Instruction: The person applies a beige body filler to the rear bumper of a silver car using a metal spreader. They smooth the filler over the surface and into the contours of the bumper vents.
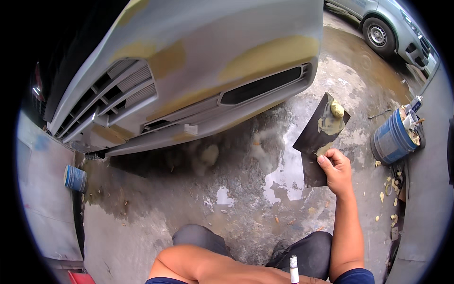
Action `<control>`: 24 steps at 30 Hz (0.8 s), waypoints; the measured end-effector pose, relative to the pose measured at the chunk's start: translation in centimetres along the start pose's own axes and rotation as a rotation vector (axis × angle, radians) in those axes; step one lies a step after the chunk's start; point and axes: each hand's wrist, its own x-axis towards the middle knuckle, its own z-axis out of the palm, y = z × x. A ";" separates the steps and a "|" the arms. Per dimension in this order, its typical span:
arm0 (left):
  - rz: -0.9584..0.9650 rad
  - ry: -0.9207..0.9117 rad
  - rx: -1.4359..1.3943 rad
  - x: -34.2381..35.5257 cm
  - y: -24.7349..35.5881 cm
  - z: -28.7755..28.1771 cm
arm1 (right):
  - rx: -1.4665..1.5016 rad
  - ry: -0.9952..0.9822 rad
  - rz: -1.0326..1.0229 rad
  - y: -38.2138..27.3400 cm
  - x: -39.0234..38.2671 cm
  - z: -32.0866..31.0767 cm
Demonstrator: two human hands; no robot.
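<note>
Here, right hand (336, 170) grips dark spreader boards (318, 137) — yellowish putty (332, 118) smeared; left hand hidden.

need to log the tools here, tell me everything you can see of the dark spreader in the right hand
The dark spreader is a thin, flat, stiff-looking sheet, roughly rectangular, held tilted over the wet concrete floor. A lump and smears of yellowish filler sit near its upper end. The right hand grips its lower edge, thumb on top. Nothing else touches it.

right hand (336, 169) is gripping, fingers curled, arm reaching forward | left forearm is lying folded across lap, hand hidden
</note>
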 end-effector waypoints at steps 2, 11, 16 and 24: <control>-0.003 -0.018 -0.052 0.7 -0.2 0.5 | 0.044 -0.016 0.027 0.0 -0.1 0.1; -0.050 -0.069 -0.077 2.6 -1.1 0.5 | 0.100 0.006 0.024 0.3 0.1 -0.1; -0.052 0.044 -0.118 2.0 -1.9 0.9 | 0.122 0.039 0.033 1.6 0.3 -1.3; -0.007 0.082 -0.102 1.9 -2.9 -0.9 | 0.181 0.054 0.071 2.2 0.3 -2.5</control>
